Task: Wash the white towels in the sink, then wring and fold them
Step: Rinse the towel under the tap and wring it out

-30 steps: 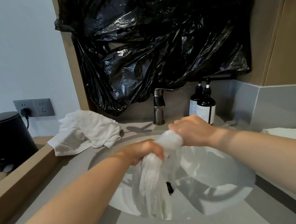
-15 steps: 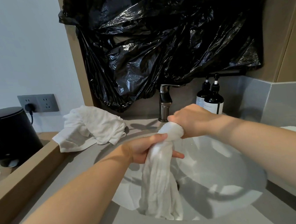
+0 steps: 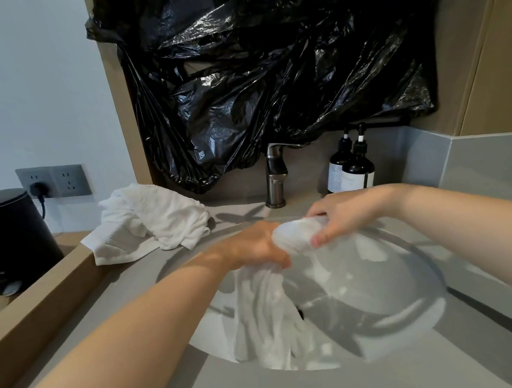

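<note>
A wet white towel (image 3: pixel 270 315) is bunched into a rope over the white sink basin (image 3: pixel 386 303). My left hand (image 3: pixel 254 246) grips the towel at its middle, fingers curled round it. My right hand (image 3: pixel 342 213) grips the towel's upper end just to the right, thumb below and fingers over the roll. The towel's loose tail hangs from my left hand down into the basin. A second white towel (image 3: pixel 153 219) lies crumpled on the grey counter at the back left of the sink.
A dark metal faucet (image 3: pixel 275 176) stands behind the basin, with two dark pump bottles (image 3: pixel 351 168) to its right. Black plastic sheeting (image 3: pixel 266 66) covers the wall above. A black bin (image 3: pixel 3 239) and wall sockets (image 3: pixel 53 182) sit at left beyond a wooden ledge (image 3: pixel 38 299).
Both hands have lowered and the towel's gripped end has turned from upright to lying sideways between them. My right hand has rotated, its fingers now on top of the roll.
</note>
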Action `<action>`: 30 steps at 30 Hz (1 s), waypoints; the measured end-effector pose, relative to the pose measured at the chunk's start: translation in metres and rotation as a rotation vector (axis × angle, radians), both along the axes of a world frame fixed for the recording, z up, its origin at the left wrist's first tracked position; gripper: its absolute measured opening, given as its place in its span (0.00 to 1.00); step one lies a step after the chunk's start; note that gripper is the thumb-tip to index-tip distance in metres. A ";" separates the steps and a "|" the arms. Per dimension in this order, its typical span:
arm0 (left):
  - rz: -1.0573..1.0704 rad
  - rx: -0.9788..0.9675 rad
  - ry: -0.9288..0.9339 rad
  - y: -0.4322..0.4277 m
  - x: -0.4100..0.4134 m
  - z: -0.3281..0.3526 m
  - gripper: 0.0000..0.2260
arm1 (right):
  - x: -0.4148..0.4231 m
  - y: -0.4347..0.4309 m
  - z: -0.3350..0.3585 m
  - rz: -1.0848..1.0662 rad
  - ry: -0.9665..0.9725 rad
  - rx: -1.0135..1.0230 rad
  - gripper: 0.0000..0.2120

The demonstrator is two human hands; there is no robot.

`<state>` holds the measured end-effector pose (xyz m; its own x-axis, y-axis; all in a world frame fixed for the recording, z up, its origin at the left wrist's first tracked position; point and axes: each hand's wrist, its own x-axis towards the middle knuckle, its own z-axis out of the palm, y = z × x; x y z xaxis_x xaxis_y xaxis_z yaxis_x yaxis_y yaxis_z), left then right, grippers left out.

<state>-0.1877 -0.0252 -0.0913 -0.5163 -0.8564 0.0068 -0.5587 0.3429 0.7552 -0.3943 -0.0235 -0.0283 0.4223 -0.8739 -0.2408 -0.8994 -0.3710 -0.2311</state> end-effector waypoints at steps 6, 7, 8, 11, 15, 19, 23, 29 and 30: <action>-0.061 -0.113 -0.105 -0.006 0.006 -0.006 0.19 | -0.021 -0.013 -0.037 -0.230 -0.667 0.683 0.56; -0.076 -0.132 -0.120 -0.006 0.007 -0.006 0.20 | -0.022 -0.013 -0.041 -0.228 -0.667 0.728 0.55; -0.084 -0.153 -0.131 -0.006 0.006 -0.006 0.20 | -0.023 -0.014 -0.046 -0.234 -0.703 0.786 0.55; -0.090 -0.227 -0.166 -0.007 0.005 -0.006 0.19 | -0.026 -0.013 -0.054 -0.050 -0.725 1.006 0.53; -0.112 -0.325 -0.307 -0.007 0.002 -0.010 0.18 | -0.020 0.000 -0.059 0.003 -0.495 0.928 0.46; -0.070 -0.259 -0.369 -0.008 -0.006 -0.015 0.13 | 0.005 0.021 -0.052 -0.040 0.068 -0.018 0.27; 0.042 -0.092 -0.131 -0.008 -0.001 -0.012 0.09 | 0.019 0.011 -0.047 0.099 0.195 -0.486 0.19; 0.139 0.349 0.398 0.002 -0.003 -0.017 0.10 | 0.037 -0.002 -0.019 0.275 0.382 -0.671 0.20; 0.130 0.412 0.426 0.003 -0.004 -0.017 0.11 | 0.037 -0.003 -0.017 0.302 0.387 -0.686 0.19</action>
<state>-0.1912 -0.0219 -0.1085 -0.4320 -0.8883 -0.1561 -0.1958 -0.0765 0.9776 -0.3576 -0.0266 -0.0450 0.6583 -0.7421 0.1265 -0.7085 -0.5540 0.4372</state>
